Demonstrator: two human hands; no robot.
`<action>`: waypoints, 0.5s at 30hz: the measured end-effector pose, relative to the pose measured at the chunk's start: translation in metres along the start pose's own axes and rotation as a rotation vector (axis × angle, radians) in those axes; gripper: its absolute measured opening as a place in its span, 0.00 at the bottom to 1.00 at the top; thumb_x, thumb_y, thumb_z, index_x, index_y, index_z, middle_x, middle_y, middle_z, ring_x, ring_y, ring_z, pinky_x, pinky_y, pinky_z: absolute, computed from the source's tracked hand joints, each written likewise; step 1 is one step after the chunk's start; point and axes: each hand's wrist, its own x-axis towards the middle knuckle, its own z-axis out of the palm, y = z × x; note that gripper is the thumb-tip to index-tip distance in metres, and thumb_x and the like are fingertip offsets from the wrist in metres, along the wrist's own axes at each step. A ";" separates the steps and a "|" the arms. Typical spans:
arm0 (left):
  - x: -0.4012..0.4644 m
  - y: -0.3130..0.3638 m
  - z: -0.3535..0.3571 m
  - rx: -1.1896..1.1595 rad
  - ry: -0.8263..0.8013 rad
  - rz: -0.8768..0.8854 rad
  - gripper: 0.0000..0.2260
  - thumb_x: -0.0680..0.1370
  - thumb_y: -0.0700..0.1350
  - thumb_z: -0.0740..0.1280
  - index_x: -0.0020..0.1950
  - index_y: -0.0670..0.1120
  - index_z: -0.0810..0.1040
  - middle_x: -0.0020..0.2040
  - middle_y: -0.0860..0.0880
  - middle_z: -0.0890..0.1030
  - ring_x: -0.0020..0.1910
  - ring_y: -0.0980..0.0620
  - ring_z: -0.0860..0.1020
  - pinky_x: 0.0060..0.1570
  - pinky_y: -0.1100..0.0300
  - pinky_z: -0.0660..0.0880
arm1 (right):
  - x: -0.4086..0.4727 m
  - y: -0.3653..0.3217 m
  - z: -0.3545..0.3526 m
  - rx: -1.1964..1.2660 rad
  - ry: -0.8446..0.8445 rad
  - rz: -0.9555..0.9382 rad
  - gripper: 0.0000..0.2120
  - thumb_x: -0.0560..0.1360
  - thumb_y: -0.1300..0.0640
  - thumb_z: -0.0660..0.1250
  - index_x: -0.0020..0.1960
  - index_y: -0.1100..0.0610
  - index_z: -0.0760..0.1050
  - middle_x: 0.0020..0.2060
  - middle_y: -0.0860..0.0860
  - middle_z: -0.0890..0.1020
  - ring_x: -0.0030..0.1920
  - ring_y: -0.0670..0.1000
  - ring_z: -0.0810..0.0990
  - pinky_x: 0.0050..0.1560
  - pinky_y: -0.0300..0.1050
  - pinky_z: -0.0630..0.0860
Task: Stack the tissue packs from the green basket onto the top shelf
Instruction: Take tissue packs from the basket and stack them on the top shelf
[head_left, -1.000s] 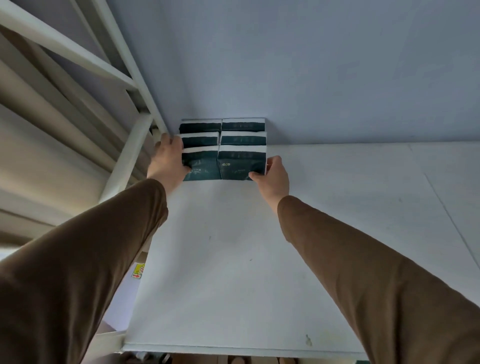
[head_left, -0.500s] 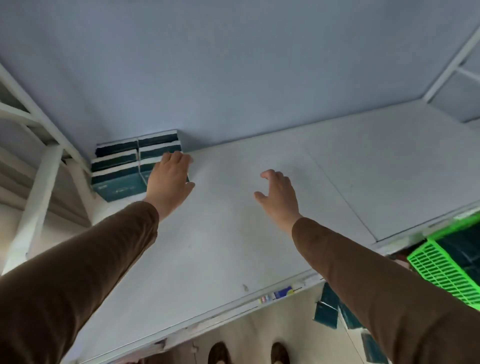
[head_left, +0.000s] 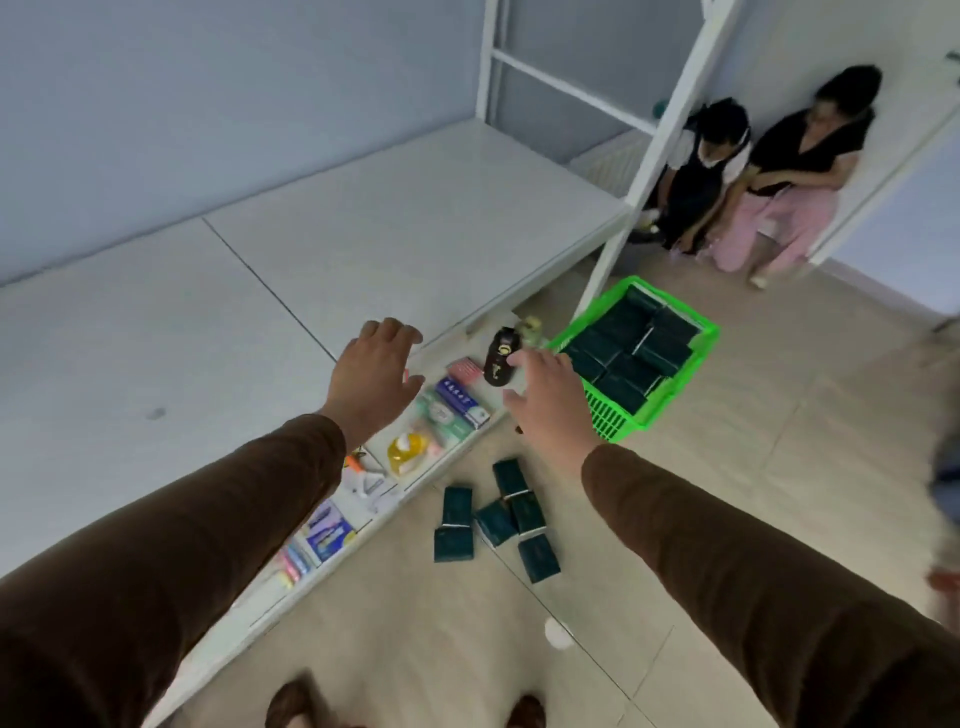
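The green basket (head_left: 696, 358) stands on the floor at the right end of the shelf unit, filled with several dark teal tissue packs (head_left: 631, 340). More teal packs (head_left: 493, 514) lie scattered on the floor tiles below it. My left hand (head_left: 371, 376) hovers over the front edge of the white top shelf (head_left: 208, 322), fingers spread, holding nothing. My right hand (head_left: 550, 405) is out past the shelf edge, just left of the basket, open and empty. The stacked packs at the shelf's far left are out of view.
A lower shelf (head_left: 363, 493) carries small goods: a yellow bottle (head_left: 408, 452), boxed items (head_left: 462, 400) and a dark bottle (head_left: 501, 356). A white upright post (head_left: 649, 161) rises beside the basket. Two people (head_left: 763, 171) crouch against the wall at the back right. My shoes show at the bottom edge.
My view swung right and down, away from the stacked packs. Both hands left the stack and moved right toward the basket, which has come fully into view.
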 end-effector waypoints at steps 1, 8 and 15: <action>0.008 0.025 0.015 -0.017 -0.021 0.008 0.22 0.75 0.50 0.71 0.67 0.48 0.73 0.62 0.47 0.74 0.61 0.45 0.70 0.57 0.50 0.72 | -0.003 0.028 -0.006 -0.014 -0.017 0.019 0.17 0.76 0.52 0.67 0.63 0.54 0.72 0.59 0.53 0.76 0.60 0.57 0.71 0.60 0.54 0.71; 0.074 0.141 0.106 -0.109 -0.155 -0.001 0.23 0.74 0.50 0.71 0.68 0.49 0.71 0.63 0.50 0.74 0.60 0.48 0.70 0.58 0.51 0.73 | 0.019 0.182 -0.016 0.029 -0.088 0.176 0.17 0.77 0.53 0.67 0.64 0.54 0.72 0.58 0.52 0.77 0.59 0.54 0.72 0.59 0.52 0.73; 0.174 0.200 0.192 -0.220 -0.274 -0.011 0.24 0.75 0.49 0.71 0.68 0.46 0.70 0.63 0.46 0.74 0.61 0.46 0.72 0.59 0.51 0.72 | 0.072 0.303 -0.003 0.209 -0.157 0.423 0.20 0.76 0.55 0.69 0.66 0.57 0.72 0.61 0.54 0.77 0.62 0.55 0.73 0.62 0.50 0.72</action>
